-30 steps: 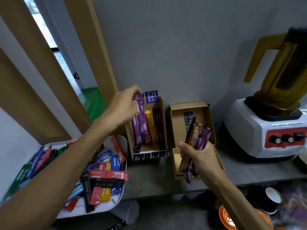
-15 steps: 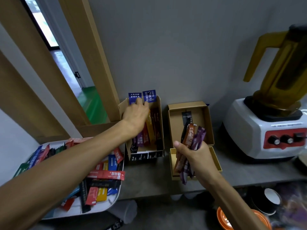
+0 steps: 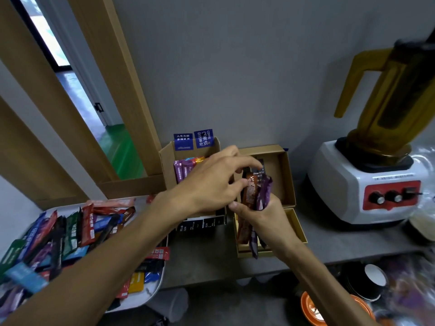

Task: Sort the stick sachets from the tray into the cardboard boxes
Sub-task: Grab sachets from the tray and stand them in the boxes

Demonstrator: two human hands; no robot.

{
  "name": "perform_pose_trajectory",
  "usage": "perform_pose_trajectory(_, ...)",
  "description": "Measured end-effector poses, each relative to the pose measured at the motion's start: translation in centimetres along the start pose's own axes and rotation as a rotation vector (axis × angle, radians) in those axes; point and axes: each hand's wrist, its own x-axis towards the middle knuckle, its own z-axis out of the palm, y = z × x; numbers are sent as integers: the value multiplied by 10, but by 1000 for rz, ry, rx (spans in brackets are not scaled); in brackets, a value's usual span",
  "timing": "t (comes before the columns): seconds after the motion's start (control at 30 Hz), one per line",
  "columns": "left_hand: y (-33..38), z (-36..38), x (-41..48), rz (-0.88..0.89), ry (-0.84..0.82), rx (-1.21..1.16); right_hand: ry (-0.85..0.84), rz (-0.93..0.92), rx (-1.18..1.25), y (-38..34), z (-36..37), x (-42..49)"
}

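Observation:
My right hand (image 3: 263, 217) grips a bunch of stick sachets (image 3: 256, 196), brown and purple, over the right cardboard box (image 3: 286, 175). My left hand (image 3: 211, 184) reaches across to that bunch, thumb and forefinger at the top of the brown sachet; whether they pinch it is unclear. The left cardboard box (image 3: 167, 161) stands against the wall with purple and orange sachets (image 3: 182, 169) upright in it. A white tray (image 3: 150, 292) at the left holds several mixed sachets (image 3: 70, 234), partly hidden by my left forearm.
A white and red blender base with an amber jug (image 3: 369, 180) stands at the right on the grey counter (image 3: 207, 260). Paper cups (image 3: 374, 276) and an orange bowl (image 3: 308, 307) sit below the counter edge. A wooden door frame (image 3: 113, 90) rises at the left.
My left hand left the left box, where the purple sachets now stand, and moved right to the bunch in my right hand. The right hand stayed over the right box.

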Motion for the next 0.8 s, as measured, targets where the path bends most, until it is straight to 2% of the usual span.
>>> perform_pose_trajectory(0.23,-14,-21,3,27,-156,28,-146,41,25,-10,-4,2)
perform_pose_trajectory(0.33,-19,-28,4,89,-180,80,-216,81,-12,-12,-4,2)
perform_pose_trajectory(0.4,-23,-37,4,78,-165,9,-256,107,-73,-9,-6,0)
perform_pose_trajectory(0.57,-33,-50,4,-2,-116,-267,-82,137,-17,-4,-10,-3)
perform_pose_trajectory(0.8,-47,-47,5,-120,-71,-391,93,4,116,-10,-4,-12)
